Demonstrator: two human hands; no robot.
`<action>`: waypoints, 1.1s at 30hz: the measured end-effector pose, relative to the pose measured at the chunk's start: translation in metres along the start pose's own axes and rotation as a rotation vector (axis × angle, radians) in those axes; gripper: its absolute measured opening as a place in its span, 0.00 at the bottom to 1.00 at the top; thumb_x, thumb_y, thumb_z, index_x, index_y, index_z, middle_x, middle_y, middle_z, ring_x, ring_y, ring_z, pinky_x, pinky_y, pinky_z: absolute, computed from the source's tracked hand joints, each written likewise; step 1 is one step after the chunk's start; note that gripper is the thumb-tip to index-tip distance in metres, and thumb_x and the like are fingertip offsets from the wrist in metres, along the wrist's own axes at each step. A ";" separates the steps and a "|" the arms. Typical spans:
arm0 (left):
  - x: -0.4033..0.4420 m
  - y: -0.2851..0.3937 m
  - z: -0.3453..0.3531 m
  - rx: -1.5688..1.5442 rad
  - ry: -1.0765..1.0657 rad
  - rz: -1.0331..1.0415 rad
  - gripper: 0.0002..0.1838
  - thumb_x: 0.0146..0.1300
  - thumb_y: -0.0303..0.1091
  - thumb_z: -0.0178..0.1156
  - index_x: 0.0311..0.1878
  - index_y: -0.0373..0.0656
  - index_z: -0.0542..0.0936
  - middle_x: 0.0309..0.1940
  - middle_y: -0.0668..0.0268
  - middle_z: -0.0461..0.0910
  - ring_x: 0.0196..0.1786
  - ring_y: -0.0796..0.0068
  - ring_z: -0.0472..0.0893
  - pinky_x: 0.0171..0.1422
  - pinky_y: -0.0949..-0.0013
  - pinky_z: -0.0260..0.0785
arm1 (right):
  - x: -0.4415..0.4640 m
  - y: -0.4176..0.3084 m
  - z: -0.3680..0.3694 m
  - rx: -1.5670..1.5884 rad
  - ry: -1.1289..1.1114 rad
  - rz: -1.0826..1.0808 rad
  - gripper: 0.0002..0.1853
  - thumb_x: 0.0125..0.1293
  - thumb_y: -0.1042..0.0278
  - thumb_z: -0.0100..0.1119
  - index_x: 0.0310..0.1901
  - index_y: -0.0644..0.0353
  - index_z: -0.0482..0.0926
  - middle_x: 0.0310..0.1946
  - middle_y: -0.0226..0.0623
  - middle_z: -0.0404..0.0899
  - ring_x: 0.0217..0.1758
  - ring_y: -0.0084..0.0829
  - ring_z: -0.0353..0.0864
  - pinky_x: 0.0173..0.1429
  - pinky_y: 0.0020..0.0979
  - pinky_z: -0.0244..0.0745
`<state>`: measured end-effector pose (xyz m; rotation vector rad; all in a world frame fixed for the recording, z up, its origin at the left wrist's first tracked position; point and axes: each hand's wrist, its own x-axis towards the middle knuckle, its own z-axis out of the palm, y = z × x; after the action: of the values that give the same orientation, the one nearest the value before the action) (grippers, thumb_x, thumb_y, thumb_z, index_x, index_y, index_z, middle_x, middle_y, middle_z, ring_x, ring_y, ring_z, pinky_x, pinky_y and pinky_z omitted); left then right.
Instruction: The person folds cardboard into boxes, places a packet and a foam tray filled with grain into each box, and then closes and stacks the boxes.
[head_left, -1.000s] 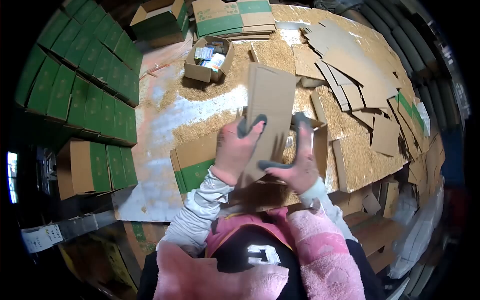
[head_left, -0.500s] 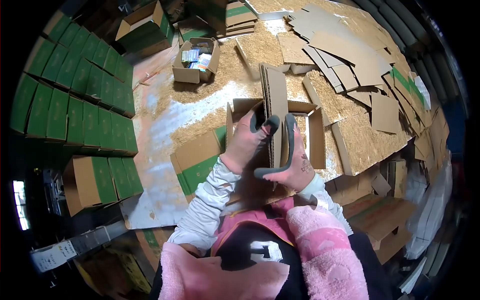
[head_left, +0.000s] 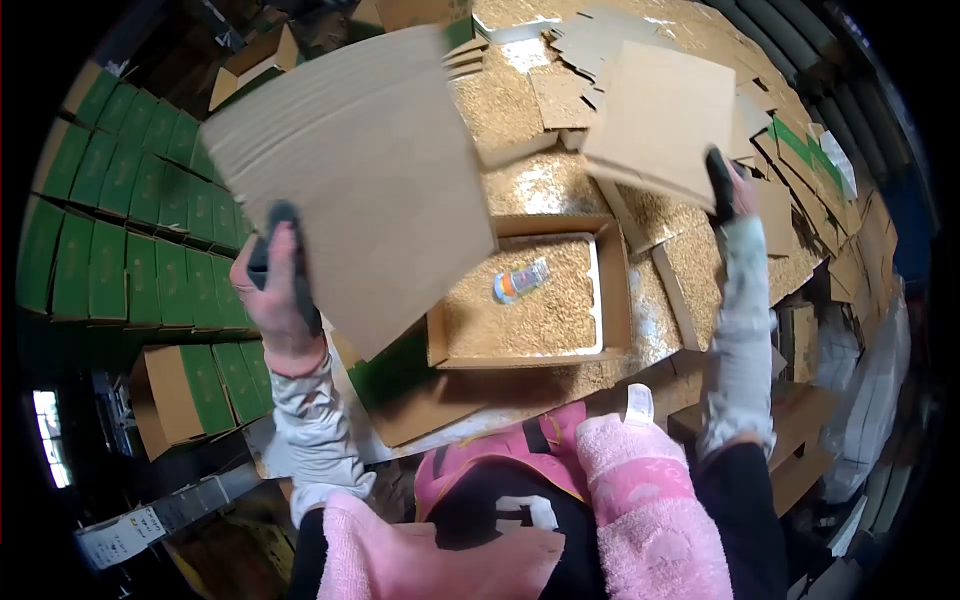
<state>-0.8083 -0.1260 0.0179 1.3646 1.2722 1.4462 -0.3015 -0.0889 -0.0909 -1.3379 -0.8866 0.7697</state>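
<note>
A large flat cardboard sheet (head_left: 350,180) is raised at the left, its lower left edge gripped by my gloved left hand (head_left: 283,290). My gloved right hand (head_left: 732,188) holds a smaller cardboard sheet (head_left: 665,115) by its right side, over the table. Between the two sits an open cardboard box (head_left: 615,300). Inside it, a tray filled with golden shavings (head_left: 540,325) has a white rim on its right side. A small clear packet with blue and orange print (head_left: 520,281) lies on the shavings. Part of a green-and-brown flattened box (head_left: 395,380) shows below the large sheet.
Rows of green boxes (head_left: 130,250) are stacked at the left. Loose cardboard pieces (head_left: 770,215) lie at the right of the table, with more shavings (head_left: 500,105) behind the box. An open carton (head_left: 255,65) stands at the back left.
The cardboard pieces held together between my hands have come apart. My left hand has moved left with the large sheet, my right hand right and up with the smaller one, exposing the box's contents.
</note>
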 end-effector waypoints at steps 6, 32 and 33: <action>-0.062 -0.028 0.115 1.086 -0.968 0.990 0.16 0.45 0.33 0.58 0.39 0.38 0.75 0.34 0.63 0.73 0.34 0.68 0.74 0.28 0.69 0.70 | -0.022 0.016 0.053 0.330 -0.090 0.008 0.22 0.70 0.59 0.43 0.61 0.63 0.62 0.53 0.46 0.71 0.53 0.38 0.75 0.51 0.36 0.75; -0.105 -0.109 -0.125 0.620 -0.106 0.093 0.36 0.50 0.50 0.63 0.58 0.36 0.68 0.55 0.51 0.72 0.59 0.55 0.70 0.64 0.63 0.60 | -0.198 0.024 0.184 0.084 -0.621 0.491 0.49 0.52 0.64 0.63 0.70 0.50 0.41 0.53 0.47 0.68 0.41 0.36 0.76 0.41 0.29 0.74; -0.105 -0.073 -0.186 0.799 -0.067 0.370 0.31 0.53 0.46 0.61 0.57 0.37 0.70 0.53 0.53 0.73 0.59 0.57 0.70 0.63 0.62 0.61 | -0.216 0.000 0.221 0.117 -0.692 0.460 0.49 0.51 0.63 0.64 0.70 0.50 0.41 0.53 0.48 0.67 0.42 0.37 0.76 0.42 0.30 0.74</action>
<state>-0.9845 -0.2408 -0.0638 2.2438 1.7082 1.1268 -0.5983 -0.1732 -0.1074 -1.1908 -1.0497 1.6814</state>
